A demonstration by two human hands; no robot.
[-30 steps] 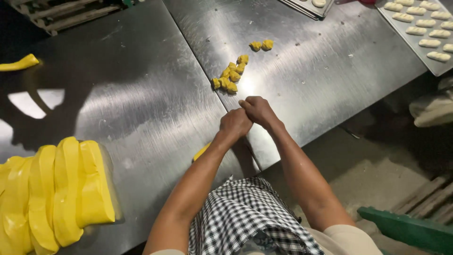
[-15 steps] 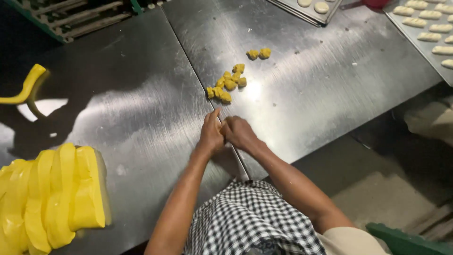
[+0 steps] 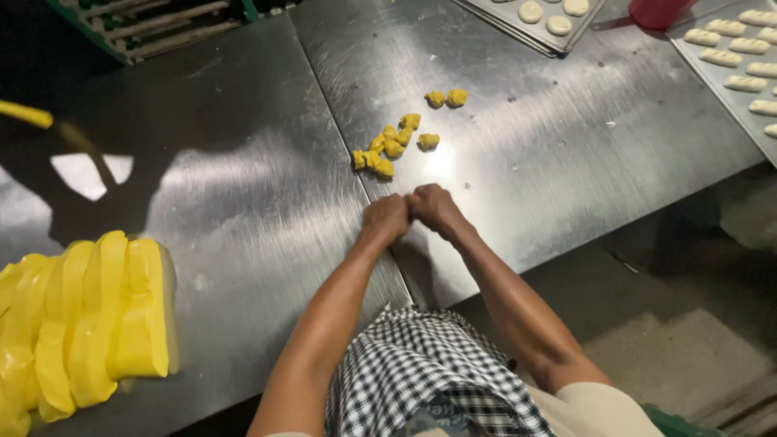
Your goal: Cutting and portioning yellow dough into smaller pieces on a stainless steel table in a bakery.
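Observation:
My left hand (image 3: pixel 386 218) and my right hand (image 3: pixel 433 209) are both closed into fists, pressed together over the seam of the steel table (image 3: pixel 243 210). Whatever they pinch between them is hidden by the fingers. Just beyond the hands lies a cluster of several small yellow dough pieces (image 3: pixel 387 150), with two more pieces (image 3: pixel 447 99) a little farther off. At the near left edge sits a big block of yellow dough (image 3: pixel 81 324), cut into thick slabs.
A tray of round pale dough pieces (image 3: pixel 550 20) stands at the back. A tray of pale oblong pieces (image 3: pixel 740 69) is at the far right, next to a red container (image 3: pixel 660 12). A yellow strip (image 3: pixel 24 115) shows at the far left. A metal rack (image 3: pixel 154 28) is behind the table.
A yellow dough strip showing under my left hand a second ago is now hidden. Both fists have stayed joined and moved slightly toward the small pieces.

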